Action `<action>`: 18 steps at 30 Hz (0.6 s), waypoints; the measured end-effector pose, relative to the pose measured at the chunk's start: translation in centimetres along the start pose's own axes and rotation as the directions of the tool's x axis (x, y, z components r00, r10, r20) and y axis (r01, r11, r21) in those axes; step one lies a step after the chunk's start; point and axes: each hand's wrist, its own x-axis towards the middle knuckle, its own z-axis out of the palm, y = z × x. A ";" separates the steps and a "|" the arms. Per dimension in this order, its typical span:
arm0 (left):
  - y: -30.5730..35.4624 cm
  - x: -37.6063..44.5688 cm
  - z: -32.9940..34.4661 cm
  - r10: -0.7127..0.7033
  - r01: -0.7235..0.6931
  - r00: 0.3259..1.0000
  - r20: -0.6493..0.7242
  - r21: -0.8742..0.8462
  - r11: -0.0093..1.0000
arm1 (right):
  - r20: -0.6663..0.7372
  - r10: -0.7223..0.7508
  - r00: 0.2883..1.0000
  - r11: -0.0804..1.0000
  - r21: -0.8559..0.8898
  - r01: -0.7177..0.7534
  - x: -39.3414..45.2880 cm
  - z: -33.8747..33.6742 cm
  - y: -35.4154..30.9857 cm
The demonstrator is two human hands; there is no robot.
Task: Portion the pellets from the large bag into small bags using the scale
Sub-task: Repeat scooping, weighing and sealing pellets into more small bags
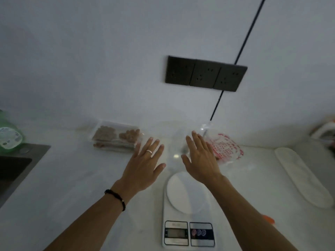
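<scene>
Pellets (pixel 116 136) lie in small clear bags stacked at the back of the desk (pixel 72 187), against the wall and left of centre. This placement suggests finished portions set clear of the working area. A clear bag with red print (pixel 225 149) lies at the back right; whether it is the large supply bag cannot be confirmed, as its contents are not visible.

The scale (pixel 188 211) stands at the near centre, display toward the person, so the reading stays legible during filling. Its round platform carries nothing.

The left hand (pixel 145 163) and the right hand (pixel 200 157) are both spread wide, fingers straight, palms down, holding nothing. They sit side by side beyond the scale, with a faint transparent item (pixel 176 147) between them; its nature cannot be determined from the blur. The right hand overlaps the edge of the printed bag in view; contact cannot be confirmed.

Judgement: the next portion has not started, since no bag rests on the platform.
</scene>
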 end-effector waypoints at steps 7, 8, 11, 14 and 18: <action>14.0 -2.5 2.4 0.053 -0.055 0.995 0.088 0.021 0.998 | 0.019 0.077 0.997 0.997 -0.025 -0.077 -9.9 -1.1 9.8; 16.0 -2.8 2.8 0.054 -0.056 0.993 0.104 0.020 0.998 | 0.033 0.090 0.995 0.996 -0.027 -0.089 -11.2 -1.1 11.3; 21.3 -3.6 4.1 0.040 -0.042 0.989 0.143 0.008 0.999 | 0.067 0.122 0.990 0.992 -0.037 -0.120 -14.8 -0.5 15.5; 25.7 -4.2 5.9 0.026 -0.027 0.986 0.166 0.003 1.000 | 0.123 0.127 0.984 0.991 -0.052 -0.121 -17.4 1.0 19.2; 29.6 -4.9 8.3 0.004 -0.004 0.978 0.208 -0.002 1.000 | 0.223 0.137 0.965 0.988 -0.093 -0.119 -18.6 3.2 22.4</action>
